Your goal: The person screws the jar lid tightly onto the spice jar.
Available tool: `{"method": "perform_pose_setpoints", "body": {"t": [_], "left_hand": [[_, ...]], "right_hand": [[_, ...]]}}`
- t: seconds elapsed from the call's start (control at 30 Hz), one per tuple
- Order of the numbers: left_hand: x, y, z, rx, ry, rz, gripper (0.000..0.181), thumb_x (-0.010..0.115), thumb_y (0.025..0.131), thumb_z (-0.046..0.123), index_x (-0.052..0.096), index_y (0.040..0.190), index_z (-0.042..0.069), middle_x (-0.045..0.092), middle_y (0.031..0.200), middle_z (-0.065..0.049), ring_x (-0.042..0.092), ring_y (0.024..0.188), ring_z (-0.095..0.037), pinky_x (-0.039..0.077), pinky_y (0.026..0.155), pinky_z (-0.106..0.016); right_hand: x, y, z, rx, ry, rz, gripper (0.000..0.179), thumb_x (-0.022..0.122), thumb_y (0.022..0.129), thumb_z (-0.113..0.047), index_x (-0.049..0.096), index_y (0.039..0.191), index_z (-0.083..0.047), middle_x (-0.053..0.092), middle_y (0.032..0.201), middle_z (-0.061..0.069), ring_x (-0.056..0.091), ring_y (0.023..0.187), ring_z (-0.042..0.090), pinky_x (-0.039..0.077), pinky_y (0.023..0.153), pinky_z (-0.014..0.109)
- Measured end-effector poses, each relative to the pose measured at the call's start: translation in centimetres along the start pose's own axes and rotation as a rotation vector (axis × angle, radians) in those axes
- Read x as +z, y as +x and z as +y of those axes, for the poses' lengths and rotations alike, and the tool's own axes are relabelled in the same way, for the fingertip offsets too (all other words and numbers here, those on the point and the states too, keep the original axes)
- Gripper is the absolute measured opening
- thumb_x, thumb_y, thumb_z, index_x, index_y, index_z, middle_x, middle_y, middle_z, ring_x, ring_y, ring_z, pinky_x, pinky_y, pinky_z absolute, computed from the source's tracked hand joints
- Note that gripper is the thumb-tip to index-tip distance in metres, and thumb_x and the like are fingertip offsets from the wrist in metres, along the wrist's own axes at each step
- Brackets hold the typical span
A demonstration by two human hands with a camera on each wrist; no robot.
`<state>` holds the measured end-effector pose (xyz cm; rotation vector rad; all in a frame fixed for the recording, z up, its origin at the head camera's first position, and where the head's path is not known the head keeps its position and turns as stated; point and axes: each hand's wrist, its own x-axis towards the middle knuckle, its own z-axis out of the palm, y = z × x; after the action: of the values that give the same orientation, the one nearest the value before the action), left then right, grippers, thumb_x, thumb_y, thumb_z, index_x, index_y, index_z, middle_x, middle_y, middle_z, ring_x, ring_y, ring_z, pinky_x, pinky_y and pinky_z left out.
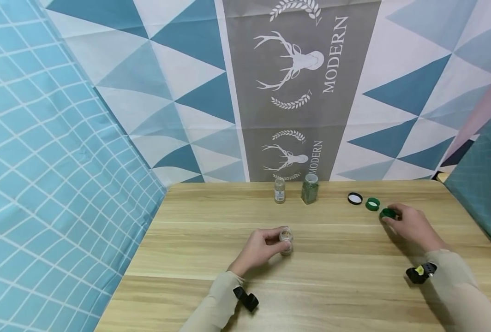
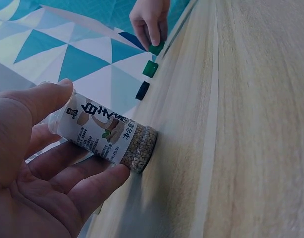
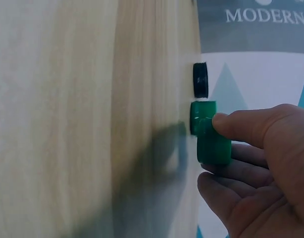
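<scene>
- Left hand (image 1: 260,249) grips a jar (image 1: 286,247), pale stuff visible through its uncovered mouth.
- Right hand (image 1: 412,227), well off to the right, pinches a green lid (image 1: 387,214) between thumb and fingers. Can't tell from here if it touches the table (image 1: 332,290).
- Just beyond that: second lid (image 1: 372,204), also green, then a black ring-like lid (image 1: 355,198). Slanting row.
- Near the far edge: labelled bottle (image 1: 279,191); right of it, apart, a wider container (image 1: 309,190), green inside.
- Behind: wall cloth (image 1: 195,69), stags, "MODERN".
- Pale sleeves (image 1: 218,299), black device (image 1: 245,299) at each wrist.
</scene>
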<state>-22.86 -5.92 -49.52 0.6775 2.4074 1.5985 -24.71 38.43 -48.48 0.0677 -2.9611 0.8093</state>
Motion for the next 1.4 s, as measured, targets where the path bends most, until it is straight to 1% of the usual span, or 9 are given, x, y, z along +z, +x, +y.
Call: {"method": "perform_pose_setpoints", "body": {"t": [0.23,0.37,0.53,0.63,0.8,0.93,1.07,1.2,1.4], "left_hand": [[-0.1,-0.1,0.0,0.000,-0.004,-0.010,0.048,0.077,0.094,0.031,0.067,0.137,0.011,0.071,0.130,-0.009,0.072,0.104,-0.008,0.059,0.087,-0.018],[-0.2,-0.1,0.0,-0.010,-0.009,-0.017,0.048,0.078,0.094,0.032,0.067,0.137,0.013,0.071,0.131,-0.008,0.072,0.104,-0.007,0.059,0.086,-0.018],[-0.3,-0.1,0.0,0.000,-0.012,-0.022,0.048,0.077,0.094,0.030,0.066,0.137,0.012,0.071,0.131,-0.010,0.072,0.105,-0.009,0.059,0.086,-0.018],[-0.3,-0.1,-0.1,0.005,-0.009,-0.024,0.048,0.077,0.094,0.029,0.066,0.137,0.011,0.072,0.130,-0.010,0.072,0.105,-0.010,0.059,0.086,-0.018],[-0.3,-0.1,-0.3,0.008,-0.011,-0.024,0.048,0.078,0.094,0.029,0.066,0.137,0.011,0.072,0.130,-0.010,0.072,0.104,-0.008,0.059,0.086,-0.018],[-0.3,0.0,-0.4,0.018,-0.009,-0.022,0.048,0.078,0.094,0.028,0.067,0.137,0.010,0.072,0.130,-0.010,0.072,0.104,-0.009,0.059,0.086,-0.019],[-0.2,0.0,-0.5,0.020,-0.006,-0.020,0.047,0.078,0.094,0.027,0.067,0.137,0.010,0.071,0.130,-0.010,0.072,0.105,-0.009,0.059,0.086,-0.018],[-0.2,0.0,-0.4,0.011,-0.008,-0.021,0.047,0.078,0.094,0.026,0.067,0.136,0.010,0.072,0.129,-0.009,0.072,0.103,-0.007,0.059,0.086,-0.018],[-0.3,0.0,-0.2,0.009,-0.023,-0.028,0.048,0.079,0.093,0.026,0.067,0.136,0.009,0.072,0.129,-0.010,0.072,0.101,-0.005,0.059,0.086,-0.019]], "right_hand": [[-0.4,-0.9,-1.2,-0.041,0.012,0.026,0.050,0.072,0.096,-0.018,0.056,0.131,0.014,0.062,0.120,0.040,0.062,0.107,0.055,0.058,0.081,0.062],[-0.6,-1.5,-2.3,-0.063,0.034,0.054,0.047,0.072,0.095,-0.012,0.055,0.130,0.015,0.061,0.121,0.043,0.062,0.108,0.060,0.059,0.081,0.063],[-0.7,-1.9,-3.4,-0.092,0.071,0.073,0.045,0.072,0.093,-0.006,0.055,0.130,0.014,0.059,0.123,0.043,0.062,0.107,0.062,0.060,0.079,0.060],[-0.5,-2.1,-4.3,-0.114,0.099,0.088,0.046,0.073,0.093,-0.005,0.054,0.131,0.014,0.059,0.124,0.043,0.063,0.106,0.061,0.062,0.076,0.056],[-0.1,-2.4,-5.8,-0.173,0.133,0.126,0.047,0.075,0.092,-0.003,0.055,0.130,0.016,0.062,0.119,0.043,0.066,0.101,0.060,0.063,0.072,0.050],[0.2,-2.6,-7.0,-0.210,0.148,0.142,0.046,0.075,0.091,-0.001,0.058,0.131,0.013,0.064,0.115,0.041,0.068,0.099,0.057,0.063,0.072,0.049],[0.5,-2.6,-8.1,-0.225,0.163,0.139,0.045,0.077,0.090,-0.002,0.061,0.130,0.010,0.066,0.113,0.039,0.070,0.097,0.053,0.064,0.072,0.048],[1.0,-2.5,-8.7,-0.247,0.192,0.137,0.043,0.078,0.088,0.000,0.063,0.127,0.010,0.066,0.113,0.037,0.071,0.097,0.050,0.064,0.074,0.047],[2.0,-2.4,-9.2,-0.289,0.188,0.146,0.044,0.080,0.085,0.004,0.064,0.127,0.008,0.068,0.112,0.033,0.073,0.094,0.045,0.064,0.075,0.044]]}}
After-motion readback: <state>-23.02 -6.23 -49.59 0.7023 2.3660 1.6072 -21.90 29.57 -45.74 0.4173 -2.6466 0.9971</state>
